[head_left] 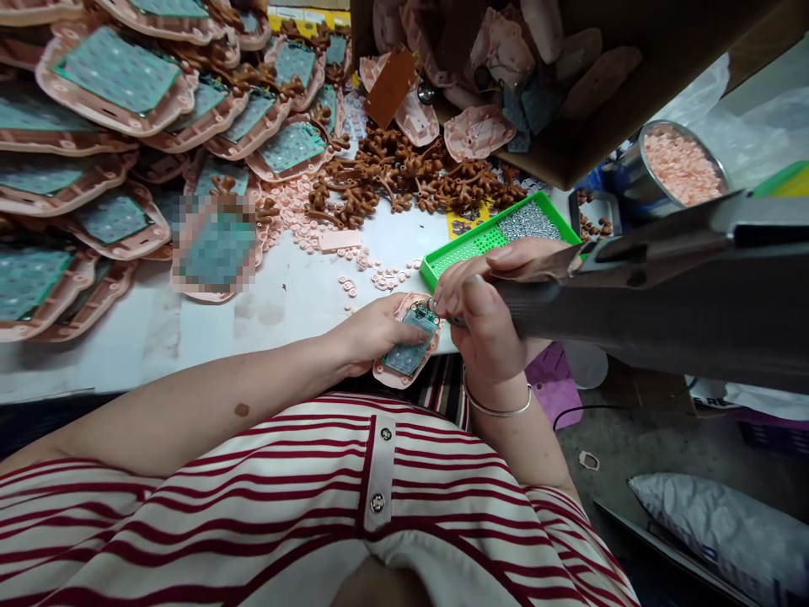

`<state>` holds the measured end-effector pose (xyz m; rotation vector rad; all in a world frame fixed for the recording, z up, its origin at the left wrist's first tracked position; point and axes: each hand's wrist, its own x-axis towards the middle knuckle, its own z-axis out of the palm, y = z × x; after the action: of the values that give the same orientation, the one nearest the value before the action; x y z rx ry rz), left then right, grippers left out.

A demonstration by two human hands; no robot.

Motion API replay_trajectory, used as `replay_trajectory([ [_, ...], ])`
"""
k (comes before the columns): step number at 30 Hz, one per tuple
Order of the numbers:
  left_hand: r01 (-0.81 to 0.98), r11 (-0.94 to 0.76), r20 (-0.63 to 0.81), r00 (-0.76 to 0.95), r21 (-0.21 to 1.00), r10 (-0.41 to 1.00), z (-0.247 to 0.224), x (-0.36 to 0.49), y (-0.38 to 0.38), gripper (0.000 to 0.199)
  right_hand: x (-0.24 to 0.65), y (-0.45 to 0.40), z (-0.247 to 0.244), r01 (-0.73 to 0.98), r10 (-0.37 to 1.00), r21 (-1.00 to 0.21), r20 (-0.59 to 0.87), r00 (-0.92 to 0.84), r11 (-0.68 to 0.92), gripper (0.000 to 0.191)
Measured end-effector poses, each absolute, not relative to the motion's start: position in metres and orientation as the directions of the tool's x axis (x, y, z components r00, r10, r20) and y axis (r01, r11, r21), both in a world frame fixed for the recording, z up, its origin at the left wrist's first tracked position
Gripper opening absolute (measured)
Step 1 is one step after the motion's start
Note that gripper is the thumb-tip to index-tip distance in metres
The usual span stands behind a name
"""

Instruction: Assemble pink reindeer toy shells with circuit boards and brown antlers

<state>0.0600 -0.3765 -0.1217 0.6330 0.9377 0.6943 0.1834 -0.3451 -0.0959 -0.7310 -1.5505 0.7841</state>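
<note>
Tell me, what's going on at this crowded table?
A person is working with bare hands. The left hand holds a pink shell with a green-edged board in it. The right hand grips a dark tool, its end close to the top of the board. Beyond them sits a green tray with small metal pieces, and similar shells are piled up to the left.

A single head-worn view, close above the chest, facing forward and down over a worktable (271, 316).
</note>
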Motion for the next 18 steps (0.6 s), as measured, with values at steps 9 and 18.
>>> replay_trajectory([
  [9, -0.243, 0.635, -0.502, 0.436, 0.733, 0.747, -0.123, 0.06, -0.375, 0.034, 0.178, -0.34, -0.098, -0.153, 0.785, -0.78, 0.619, -0.039, 0.607, 0.024],
  [18, -0.252, 0.684, -0.545, 0.445, 0.685, 0.71, -0.122, 0.056, -0.375, 0.034, 0.217, -0.341, -0.063, -0.183, 0.717, -0.694, 0.685, 0.127, 0.696, 0.019],
])
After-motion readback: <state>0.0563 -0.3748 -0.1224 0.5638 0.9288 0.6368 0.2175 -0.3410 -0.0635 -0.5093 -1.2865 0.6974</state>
